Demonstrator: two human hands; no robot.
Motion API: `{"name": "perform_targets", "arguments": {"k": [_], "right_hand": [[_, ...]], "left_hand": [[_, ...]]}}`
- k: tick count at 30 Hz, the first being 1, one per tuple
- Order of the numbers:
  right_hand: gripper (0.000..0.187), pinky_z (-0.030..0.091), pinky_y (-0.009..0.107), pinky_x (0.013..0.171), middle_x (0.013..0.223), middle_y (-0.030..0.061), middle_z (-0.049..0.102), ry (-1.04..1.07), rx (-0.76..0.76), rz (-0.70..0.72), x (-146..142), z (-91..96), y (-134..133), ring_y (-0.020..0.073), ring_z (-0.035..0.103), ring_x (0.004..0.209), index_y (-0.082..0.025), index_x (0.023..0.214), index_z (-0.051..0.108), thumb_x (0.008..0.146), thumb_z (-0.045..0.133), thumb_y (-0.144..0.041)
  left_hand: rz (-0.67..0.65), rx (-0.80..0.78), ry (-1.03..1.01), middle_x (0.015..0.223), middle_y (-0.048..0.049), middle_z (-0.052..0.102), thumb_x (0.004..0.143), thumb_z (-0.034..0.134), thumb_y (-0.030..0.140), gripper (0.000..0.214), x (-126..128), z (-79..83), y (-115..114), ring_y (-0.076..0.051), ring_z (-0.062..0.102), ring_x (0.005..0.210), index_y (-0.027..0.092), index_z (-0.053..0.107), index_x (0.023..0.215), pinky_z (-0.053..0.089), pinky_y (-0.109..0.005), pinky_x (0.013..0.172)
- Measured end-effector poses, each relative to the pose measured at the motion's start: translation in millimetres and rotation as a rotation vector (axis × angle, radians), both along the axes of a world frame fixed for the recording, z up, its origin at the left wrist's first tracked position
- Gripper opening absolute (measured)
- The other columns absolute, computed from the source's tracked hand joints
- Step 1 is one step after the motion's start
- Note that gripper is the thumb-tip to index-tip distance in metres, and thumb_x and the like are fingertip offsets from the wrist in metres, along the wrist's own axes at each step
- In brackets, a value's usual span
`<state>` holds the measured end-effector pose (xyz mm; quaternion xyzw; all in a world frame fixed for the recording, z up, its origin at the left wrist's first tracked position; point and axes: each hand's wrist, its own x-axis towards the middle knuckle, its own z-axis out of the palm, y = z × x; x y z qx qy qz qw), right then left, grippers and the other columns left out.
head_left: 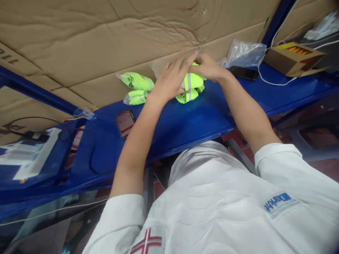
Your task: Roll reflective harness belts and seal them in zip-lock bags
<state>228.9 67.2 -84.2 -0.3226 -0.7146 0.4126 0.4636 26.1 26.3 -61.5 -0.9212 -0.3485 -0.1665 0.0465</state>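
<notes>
Fluorescent yellow-green bundle of soft, grey-striped material [194, 82]: lies at the far side of a smooth blue bench [185, 123], just short of the brown creased cardboard sheeting [92, 70]. Sits under and just to the near side of the meeting fingers, between two bare hands; about equally close to both. On its left end, the left hand [169, 79], fingers stretched toward the far right, thumb apart along the near side. At its far right corner, the right hand [209, 67], fingers bent inward, close against the left fingertips. Cannot tell whether either is gripping, with the contact mostly covered.

Runs roughly left to right along its long axis, near fold slanting a little farther away toward the right. Points right with its visible end; left end hidden, so impossible to read. Crosses that axis, near to far, with its grey band. Well to the left, beyond the left wrist, two clear-wrapped yellow-green packs [137, 81], one nearer than the other, also lengthwise left to right.
</notes>
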Motion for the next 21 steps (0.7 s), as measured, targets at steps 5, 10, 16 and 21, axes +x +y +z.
{"name": "perform_targets", "arguments": {"k": [5,10,16,21], "right_hand": [[0.035,0.049,0.018,0.087,0.119,-0.0056,0.072,0.008,-0.081,0.080,5,1.3,-4,0.0078,0.063,0.102,-0.019,0.119,0.062,0.088,0.077,-0.026],[0.051,0.050,0.017,0.081,0.100,-0.0107,0.068,0.085,-0.148,0.121,-6,-2.8,-10,0.0069,0.061,0.092,-0.023,0.123,0.052,0.082,0.081,-0.014],[0.038,0.046,0.012,0.085,0.088,-0.0132,0.061,0.083,-0.035,-0.076,-26,-14.7,0,0.0039,0.056,0.092,-0.022,0.107,0.053,0.084,0.080,-0.010],[0.029,0.045,0.014,0.079,0.088,-0.0113,0.062,0.060,-0.022,-0.208,-30,-15.1,5,0.0060,0.053,0.088,-0.024,0.103,0.051,0.089,0.076,-0.015]], "left_hand": [[-0.057,-0.032,-0.083,0.174,0.0091,0.021,0.074,0.077,0.052,0.121,-8,-5.8,12,-0.028,0.027,0.160,0.043,0.002,0.168,0.030,-0.050,0.130],[0.010,-0.081,-0.119,0.174,0.0062,0.023,0.073,0.077,0.059,0.125,-15,-9.8,16,-0.031,0.027,0.161,0.043,-0.003,0.168,0.034,-0.054,0.127],[0.114,-0.092,-0.036,0.172,0.0035,0.031,0.074,0.076,0.059,0.125,-14,-18.8,18,-0.032,0.028,0.160,0.045,-0.008,0.167,0.030,-0.059,0.127],[0.091,-0.051,-0.086,0.168,0.0097,0.036,0.076,0.075,0.061,0.122,-13,-21.4,18,-0.032,0.031,0.158,0.054,-0.011,0.163,0.034,-0.062,0.124]]}}
